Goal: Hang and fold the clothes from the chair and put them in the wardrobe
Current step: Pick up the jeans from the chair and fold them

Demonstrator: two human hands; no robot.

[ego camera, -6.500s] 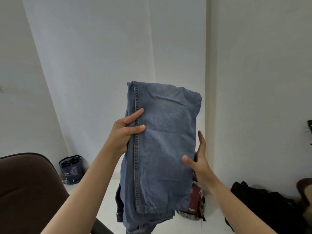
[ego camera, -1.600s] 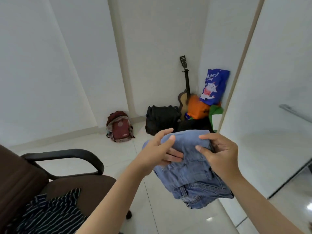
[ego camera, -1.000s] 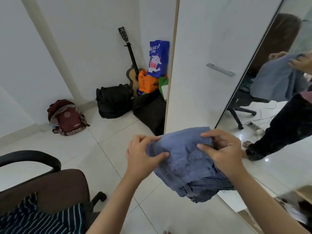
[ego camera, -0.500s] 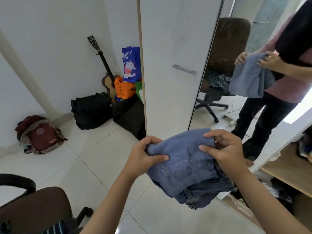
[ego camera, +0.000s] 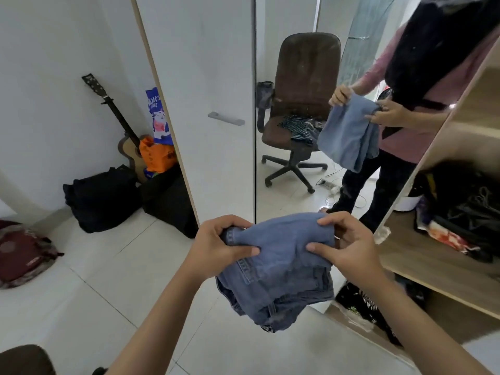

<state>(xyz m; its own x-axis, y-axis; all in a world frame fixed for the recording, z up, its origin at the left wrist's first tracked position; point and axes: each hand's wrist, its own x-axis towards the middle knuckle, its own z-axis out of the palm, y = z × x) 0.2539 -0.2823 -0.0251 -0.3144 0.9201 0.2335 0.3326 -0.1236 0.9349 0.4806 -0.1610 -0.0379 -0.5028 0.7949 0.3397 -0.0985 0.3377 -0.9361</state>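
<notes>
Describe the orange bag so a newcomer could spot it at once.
Start at the white wardrobe door and look left to the corner behind it. There an acoustic guitar leans on the wall. The orange bag sits against its body, the only bright orange thing, above two black bags.

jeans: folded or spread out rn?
Folded. The jeans are a compact layered bundle, gripped by the left hand and right hand, waistband hanging underneath.

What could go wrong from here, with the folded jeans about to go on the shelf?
1. The folded blue denim jeans are gripped only along the top by the left hand and right hand; the lower layers hang loose and may unfold.
2. The light wooden wardrobe shelf already holds a dark heap of clothes, so free space may be tight and the fold could get crushed.
</notes>
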